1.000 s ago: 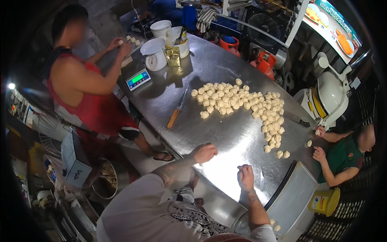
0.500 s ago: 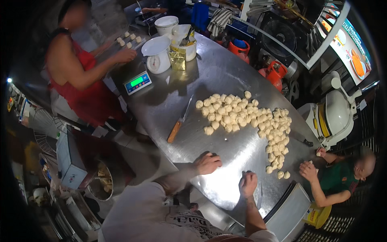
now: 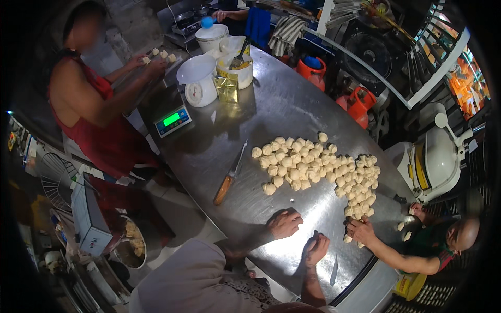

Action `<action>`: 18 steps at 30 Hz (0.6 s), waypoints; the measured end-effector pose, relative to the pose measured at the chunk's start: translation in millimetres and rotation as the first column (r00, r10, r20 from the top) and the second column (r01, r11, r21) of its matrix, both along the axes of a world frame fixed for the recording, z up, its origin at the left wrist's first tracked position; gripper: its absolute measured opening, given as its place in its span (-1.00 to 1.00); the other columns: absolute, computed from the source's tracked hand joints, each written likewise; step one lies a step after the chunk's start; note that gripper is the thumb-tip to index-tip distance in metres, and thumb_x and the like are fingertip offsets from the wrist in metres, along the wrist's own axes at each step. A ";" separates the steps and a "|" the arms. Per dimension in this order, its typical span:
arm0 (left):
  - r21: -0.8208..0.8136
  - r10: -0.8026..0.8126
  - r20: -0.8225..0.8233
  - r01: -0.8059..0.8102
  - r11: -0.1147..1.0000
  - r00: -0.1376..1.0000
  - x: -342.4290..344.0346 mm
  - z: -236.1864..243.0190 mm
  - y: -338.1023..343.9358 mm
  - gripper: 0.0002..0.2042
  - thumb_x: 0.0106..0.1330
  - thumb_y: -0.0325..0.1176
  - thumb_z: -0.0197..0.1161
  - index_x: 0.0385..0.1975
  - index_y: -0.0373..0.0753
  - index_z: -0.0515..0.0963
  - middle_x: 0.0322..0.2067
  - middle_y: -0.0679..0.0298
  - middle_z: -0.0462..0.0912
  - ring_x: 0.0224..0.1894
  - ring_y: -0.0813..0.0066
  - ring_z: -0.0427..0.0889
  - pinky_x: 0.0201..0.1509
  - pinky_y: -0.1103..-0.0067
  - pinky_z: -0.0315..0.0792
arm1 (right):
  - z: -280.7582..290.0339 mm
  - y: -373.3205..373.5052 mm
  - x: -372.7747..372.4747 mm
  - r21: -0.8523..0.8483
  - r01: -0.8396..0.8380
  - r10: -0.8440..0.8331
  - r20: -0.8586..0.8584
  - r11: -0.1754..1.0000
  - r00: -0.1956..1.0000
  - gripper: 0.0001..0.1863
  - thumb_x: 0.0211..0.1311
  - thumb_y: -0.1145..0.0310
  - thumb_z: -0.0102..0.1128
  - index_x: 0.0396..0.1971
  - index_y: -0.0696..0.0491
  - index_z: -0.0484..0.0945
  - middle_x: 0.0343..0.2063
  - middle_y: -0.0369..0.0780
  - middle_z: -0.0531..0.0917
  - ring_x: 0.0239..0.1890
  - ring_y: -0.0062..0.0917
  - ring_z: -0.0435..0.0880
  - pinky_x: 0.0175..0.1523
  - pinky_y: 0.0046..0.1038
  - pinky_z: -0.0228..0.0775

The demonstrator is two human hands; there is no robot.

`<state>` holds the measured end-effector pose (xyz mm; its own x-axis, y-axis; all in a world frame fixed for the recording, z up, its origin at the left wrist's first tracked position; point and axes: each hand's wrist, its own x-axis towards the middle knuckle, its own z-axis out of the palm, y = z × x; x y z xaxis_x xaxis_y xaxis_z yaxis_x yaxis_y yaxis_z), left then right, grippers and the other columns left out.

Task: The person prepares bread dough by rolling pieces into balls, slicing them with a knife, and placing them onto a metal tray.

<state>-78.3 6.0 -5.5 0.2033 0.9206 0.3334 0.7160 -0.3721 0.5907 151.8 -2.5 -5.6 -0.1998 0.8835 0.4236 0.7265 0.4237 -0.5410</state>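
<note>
On the steel table (image 3: 209, 151), my left hand (image 3: 285, 225) rests with its fingers curled under; what they hold, if anything, is hidden. My right hand (image 3: 317, 249) is closed beside it, with a small dark end poking out above the fingers. A narrow pale blade (image 3: 334, 271) lies by my right forearm. Beyond my hands spreads a heap of pale dough balls (image 3: 300, 161), bending toward the right edge. A knife with a wooden handle (image 3: 223, 190) lies left of the heap, apart from my hands.
A co-worker's hand (image 3: 360, 231) touches the near end of the dough heap. At the far left stand a digital scale (image 3: 173, 122), a white dial scale (image 3: 201, 89), white tubs (image 3: 245, 76) and a gold packet (image 3: 226, 87). Another person in a red apron (image 3: 117, 151) handles dough pieces.
My view has shifted a little; both my hands stay curled on the table. The co-worker on the right has reached in to the dough balls. A blue object now shows above the far tub.
</note>
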 end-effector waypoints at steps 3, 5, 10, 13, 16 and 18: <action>-0.095 -0.015 0.103 0.025 0.995 0.995 4.1 -6.8 -38.2 -0.90 0.24 -0.47 0.28 -0.30 -0.12 0.68 -0.14 0.31 0.71 -0.01 0.26 0.71 0.07 0.28 0.61 | 7.4 -33.0 20.6 -0.132 -0.122 0.113 -0.074 0.984 0.991 -0.74 0.28 0.63 0.10 -0.07 0.14 0.65 -0.12 -0.03 0.68 -0.03 -0.10 0.64 0.09 -0.14 0.53; -0.070 -0.119 0.137 0.130 0.989 0.983 -24.9 -13.6 -48.4 -0.91 0.23 -0.47 0.29 -0.32 -0.13 0.68 -0.15 0.31 0.71 -0.02 0.26 0.71 0.06 0.28 0.61 | 14.6 -43.2 48.4 -0.195 -0.228 0.231 -0.007 0.954 0.973 -0.74 0.25 0.60 0.14 -0.11 0.10 0.69 -0.13 -0.05 0.67 -0.03 -0.09 0.64 0.07 -0.11 0.53; 0.018 -0.139 -0.023 0.139 0.990 0.990 -1.0 -10.4 5.0 -0.90 0.25 -0.45 0.30 -0.27 -0.13 0.68 -0.19 0.28 0.70 -0.02 0.21 0.71 0.10 0.25 0.61 | 13.8 16.2 20.8 0.041 -0.080 0.076 0.099 0.996 0.992 -0.69 0.15 0.59 0.19 -0.09 0.09 0.70 -0.18 -0.05 0.64 -0.06 -0.07 0.65 0.05 -0.07 0.53; -0.066 0.185 0.160 -0.177 0.982 0.970 31.7 1.3 -5.2 -0.90 0.27 -0.45 0.30 -0.26 -0.12 0.68 -0.18 0.28 0.70 0.01 0.20 0.70 0.13 0.22 0.59 | -1.4 -12.8 -3.1 -0.078 0.052 -0.060 -0.108 0.996 0.992 -0.69 0.20 0.58 0.18 -0.06 0.12 0.70 -0.12 -0.03 0.65 -0.05 -0.07 0.64 0.08 -0.08 0.52; -0.092 -0.040 0.099 0.049 0.995 0.994 2.4 -16.6 -64.1 -0.86 0.27 -0.46 0.29 -0.23 -0.11 0.70 -0.17 0.28 0.71 0.02 0.22 0.71 0.11 0.22 0.59 | 11.9 -55.5 38.9 -0.165 -0.305 0.294 -0.085 0.938 0.952 -0.69 0.25 0.57 0.17 -0.03 0.11 0.71 -0.09 -0.02 0.65 -0.02 -0.07 0.64 0.11 -0.09 0.53; -0.127 -0.106 0.110 0.119 0.985 0.988 -23.1 -45.1 -77.2 -0.86 0.27 -0.45 0.29 -0.22 -0.09 0.70 -0.19 0.29 0.71 0.00 0.23 0.71 0.10 0.22 0.59 | 9.0 -53.5 67.2 -0.212 -0.320 0.321 -0.029 0.924 0.947 -0.73 0.25 0.58 0.14 -0.10 0.14 0.71 -0.20 -0.01 0.61 -0.03 -0.05 0.61 0.10 -0.12 0.51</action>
